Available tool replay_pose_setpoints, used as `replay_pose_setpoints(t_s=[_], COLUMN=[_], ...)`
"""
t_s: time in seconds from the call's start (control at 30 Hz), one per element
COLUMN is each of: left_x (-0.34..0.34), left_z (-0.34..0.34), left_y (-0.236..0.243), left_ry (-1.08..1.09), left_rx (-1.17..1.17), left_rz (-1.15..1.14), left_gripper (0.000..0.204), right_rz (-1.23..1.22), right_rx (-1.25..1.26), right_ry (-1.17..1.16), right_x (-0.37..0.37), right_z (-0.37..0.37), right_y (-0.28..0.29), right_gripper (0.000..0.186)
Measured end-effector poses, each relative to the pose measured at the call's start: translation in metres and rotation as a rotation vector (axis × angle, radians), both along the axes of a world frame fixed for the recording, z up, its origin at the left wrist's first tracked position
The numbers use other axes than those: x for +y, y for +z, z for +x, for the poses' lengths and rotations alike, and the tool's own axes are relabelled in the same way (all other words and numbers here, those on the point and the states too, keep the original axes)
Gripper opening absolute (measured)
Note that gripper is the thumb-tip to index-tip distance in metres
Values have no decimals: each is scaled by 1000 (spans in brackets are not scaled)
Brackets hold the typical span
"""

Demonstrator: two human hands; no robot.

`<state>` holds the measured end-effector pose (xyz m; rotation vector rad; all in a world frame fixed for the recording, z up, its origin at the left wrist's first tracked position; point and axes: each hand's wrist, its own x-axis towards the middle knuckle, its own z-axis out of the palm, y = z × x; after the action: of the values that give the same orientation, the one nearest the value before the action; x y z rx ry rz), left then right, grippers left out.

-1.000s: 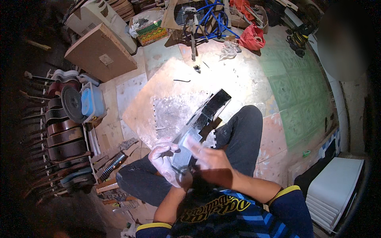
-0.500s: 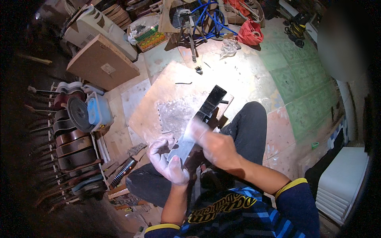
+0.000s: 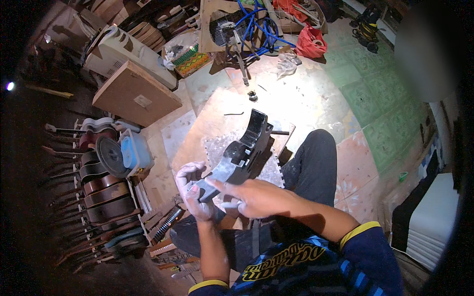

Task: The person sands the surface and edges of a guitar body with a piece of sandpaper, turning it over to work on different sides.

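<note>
A glossy black body [image 3: 256,129] with curved, waisted sides like a small guitar's leans across my lap. Its near end is dull and coated with grey dust. My left hand [image 3: 195,190] holds that near end, thumb on top and dusty fingers curled beside it. My right hand [image 3: 254,196] reaches over from the right. Its index finger is stretched out against the grey surface, while the whitened lower fingers hang bent and apart from it. Nothing shows in the right hand, though its palm is hidden. A thin dark rod [image 3: 280,132] juts out near the body's far end.
Beyond lies a worn board [image 3: 197,143] with a dusty grey mat [image 3: 213,145]. At left, guitar-shaped pieces hang on a rack [image 3: 101,185] beside a blue tub [image 3: 129,152]. A cardboard box [image 3: 136,91], blue hose [image 3: 266,27] and red bag [image 3: 311,42] stand farther off.
My right hand has moved down toward the near end, from a blurred sweep to a pointed finger. The black body has tilted, showing its curved side. The view has shifted slightly.
</note>
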<state>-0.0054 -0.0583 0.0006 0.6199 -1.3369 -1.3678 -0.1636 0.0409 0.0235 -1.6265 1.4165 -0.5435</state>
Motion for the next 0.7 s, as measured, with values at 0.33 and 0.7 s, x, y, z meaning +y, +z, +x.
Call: replay_pose_setpoints(t_s=[0.33,0.7], left_x=[-24,-50], left_z=[15,12], left_y=[-19,-44], left_ry=[-246,-245], left_rx=[29,59], left_rz=[101,68], left_gripper=[55,94], right_rz=[-78,-5], right_rx=[126,-222], right_ry=[-580,-369], right_x=[24,82], right_z=[-45,-6], right_y=[17,-78], right_gripper=[93,67])
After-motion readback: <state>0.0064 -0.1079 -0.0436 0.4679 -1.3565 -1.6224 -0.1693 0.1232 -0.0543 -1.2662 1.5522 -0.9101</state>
